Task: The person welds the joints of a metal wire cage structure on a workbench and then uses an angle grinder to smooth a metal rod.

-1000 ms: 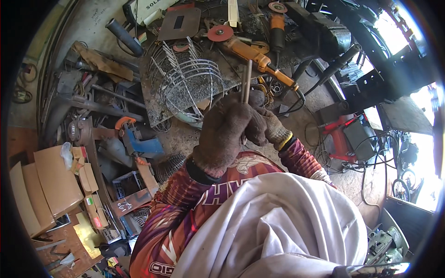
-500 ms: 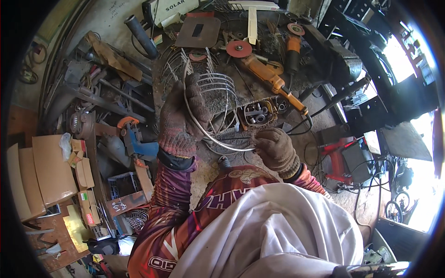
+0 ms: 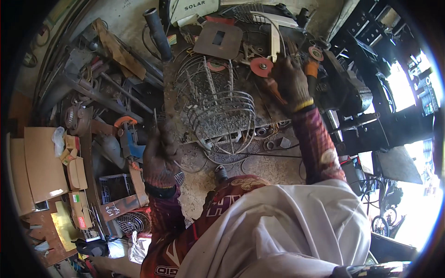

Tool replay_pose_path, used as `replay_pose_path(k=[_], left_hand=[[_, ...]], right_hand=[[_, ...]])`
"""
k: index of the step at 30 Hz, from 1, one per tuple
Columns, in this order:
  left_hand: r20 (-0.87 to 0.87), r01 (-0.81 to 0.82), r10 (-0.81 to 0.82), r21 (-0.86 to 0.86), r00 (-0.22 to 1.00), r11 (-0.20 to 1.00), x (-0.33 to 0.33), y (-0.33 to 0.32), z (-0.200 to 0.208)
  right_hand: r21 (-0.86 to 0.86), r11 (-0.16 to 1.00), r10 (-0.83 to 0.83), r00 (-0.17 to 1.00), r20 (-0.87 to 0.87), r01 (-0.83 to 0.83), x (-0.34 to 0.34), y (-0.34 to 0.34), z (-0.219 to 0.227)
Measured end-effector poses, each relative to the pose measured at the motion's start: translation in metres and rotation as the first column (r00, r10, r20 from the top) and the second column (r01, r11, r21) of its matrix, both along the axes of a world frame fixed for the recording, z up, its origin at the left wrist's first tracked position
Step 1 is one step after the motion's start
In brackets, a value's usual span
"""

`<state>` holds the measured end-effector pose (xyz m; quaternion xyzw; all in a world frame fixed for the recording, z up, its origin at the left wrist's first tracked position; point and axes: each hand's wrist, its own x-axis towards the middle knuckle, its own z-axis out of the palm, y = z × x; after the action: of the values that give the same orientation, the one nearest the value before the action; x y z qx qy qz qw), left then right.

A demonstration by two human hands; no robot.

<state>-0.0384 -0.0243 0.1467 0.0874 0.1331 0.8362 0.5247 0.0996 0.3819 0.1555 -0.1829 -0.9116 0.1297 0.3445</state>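
Observation:
My gloved left hand is curled at the left edge of the workbench. It holds a thin bent metal rod, whose tip sticks up above the fingers. My gloved right hand reaches across the bench and covers much of an orange angle grinder with a red disc. Shadow and blur hide its fingers, so whether they grip the grinder cannot be seen. A thin curved strip runs down to that hand. Between my hands a round frame of bent metal rods overhangs the bench's front edge.
A dark metal plate with a slot lies toward the back of the bench. Another grinder is right of my right hand. An upright pipe and a blue tool with an orange handle are at left, near cardboard boxes.
My right hand has let go of the bent rod and moved up and right to the angle grinder. My left hand has gone down and left with the rod. The view has shifted slightly.

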Motion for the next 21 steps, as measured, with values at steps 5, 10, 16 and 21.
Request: replay_pose_path(k=[5, 10, 16, 21], left_hand=[[0.007, -0.290, 0.303, -0.261, 0.953, 0.921, 0.001, -0.037, -0.014], [-0.006, -0.449, 0.537, -0.556, 0.844, 0.699, -0.001, -0.047, -0.010], [-0.010, -0.457, 0.483, -0.342, 0.876, 0.821, -0.012, -0.055, -0.015], [0.006, -0.221, 0.224, 0.187, 0.975, 0.957, -0.040, -0.028, 0.016]], right_hand=[[0.339, 0.937, 0.020, 0.985, 0.170, -0.078, -0.115, 0.064, 0.014], [0.253, 0.953, -0.234, 0.932, 0.275, 0.164, -0.216, 0.172, -0.012], [-0.275, 0.956, 0.037, 0.973, -0.226, -0.100, -0.199, 0.121, 0.028], [-0.179, 0.911, 0.301, 0.897, -0.325, -0.370, -0.090, -0.040, 0.057]])
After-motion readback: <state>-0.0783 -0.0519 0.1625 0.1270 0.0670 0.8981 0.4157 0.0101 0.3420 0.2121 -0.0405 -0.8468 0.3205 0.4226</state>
